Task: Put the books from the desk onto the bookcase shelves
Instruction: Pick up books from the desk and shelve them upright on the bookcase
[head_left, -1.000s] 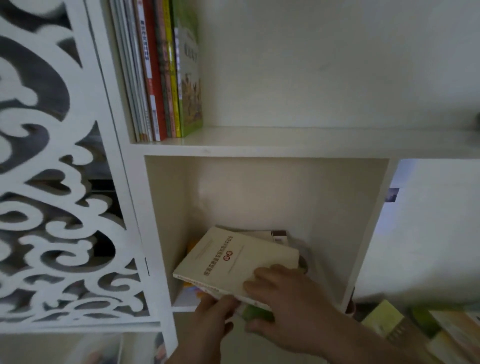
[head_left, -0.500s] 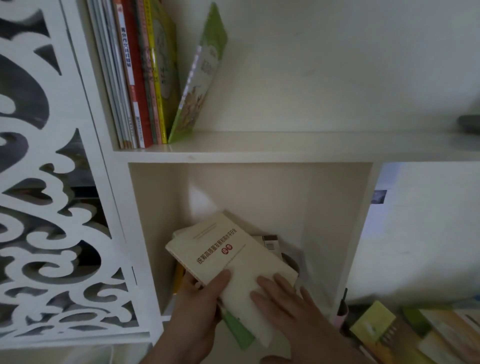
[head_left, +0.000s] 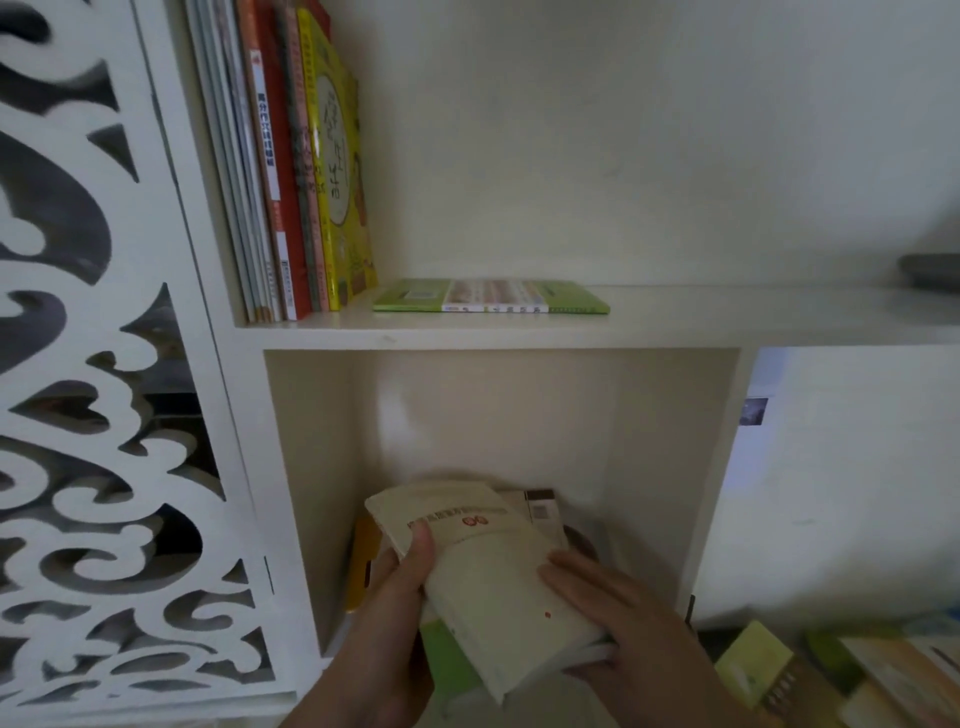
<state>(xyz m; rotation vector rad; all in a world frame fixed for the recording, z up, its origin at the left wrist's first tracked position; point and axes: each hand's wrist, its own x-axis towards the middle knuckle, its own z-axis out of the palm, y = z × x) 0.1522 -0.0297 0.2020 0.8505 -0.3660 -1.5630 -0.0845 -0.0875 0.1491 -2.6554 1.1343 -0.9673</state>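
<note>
A cream book (head_left: 488, 577) with a small red mark on its cover lies tilted at the mouth of the lower cubby of the white bookcase (head_left: 249, 467). My left hand (head_left: 395, 613) grips its left edge, thumb on the cover. My right hand (head_left: 618, 623) holds its lower right corner, fingers on the cover. A green book (head_left: 447, 654) and a yellow one (head_left: 361, 561) show underneath, another pale book (head_left: 540, 512) behind. On the upper shelf (head_left: 675, 317) several books (head_left: 291, 171) stand at the left, and a green book (head_left: 491, 297) lies flat beside them.
A carved white openwork panel (head_left: 104, 415) fills the left side. More books (head_left: 810, 680) lie on the desk at the lower right. A dark object (head_left: 930, 270) sits at the upper shelf's far right. The right of the upper shelf is bare.
The green book on the upper shelf tipped away from the row and now lies flat. Both hands shifted the cream book, turning it more lengthwise into the cubby.
</note>
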